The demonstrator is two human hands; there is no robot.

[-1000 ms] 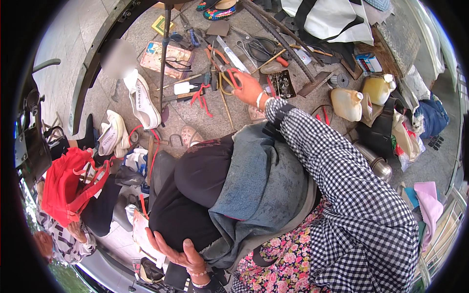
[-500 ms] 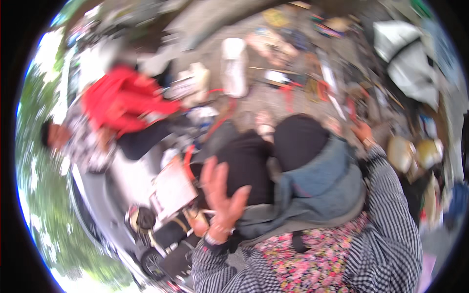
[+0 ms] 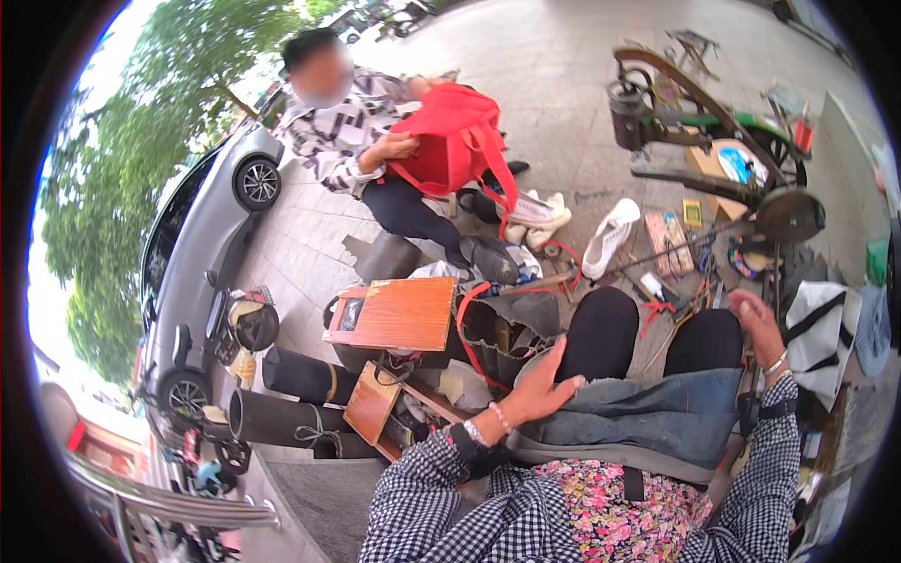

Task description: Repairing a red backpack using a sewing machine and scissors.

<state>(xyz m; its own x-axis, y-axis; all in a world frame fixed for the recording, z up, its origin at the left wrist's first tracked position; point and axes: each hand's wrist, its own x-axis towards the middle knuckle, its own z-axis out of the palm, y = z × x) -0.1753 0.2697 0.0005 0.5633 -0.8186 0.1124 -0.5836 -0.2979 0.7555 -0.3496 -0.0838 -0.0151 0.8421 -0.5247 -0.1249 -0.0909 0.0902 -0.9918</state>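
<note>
My left hand (image 3: 537,392) hovers over the blue-grey apron (image 3: 638,408) on my lap, thumb and fingers apart, holding nothing. A beaded bracelet (image 3: 499,418) circles its wrist. Beyond my right knee, my right hand (image 3: 758,328) is raised with its fingers loosely extended and no object visible in it. Left of my lap lie an orange-brown wooden panel (image 3: 408,314) and a dark bin (image 3: 516,328) of scraps with a red strip at its rim. Facing me at the far left, a seated person (image 3: 343,122) holds a red bag (image 3: 450,136) by its opening.
A white shoe (image 3: 610,236) stands beyond my knees; more pale shoes (image 3: 540,220) lie near the person. A hand-cranked machine (image 3: 713,131) is at the far right. Dark rolls (image 3: 282,418) and a metal rail (image 3: 178,505) are at left, a grey car (image 3: 211,253) behind. A white bag (image 3: 826,324) lies right.
The view has swung and sharpened, bringing the car and machine into sight. My left hand has come down toward my lap from a raised position. My right hand remains beside my right knee.
</note>
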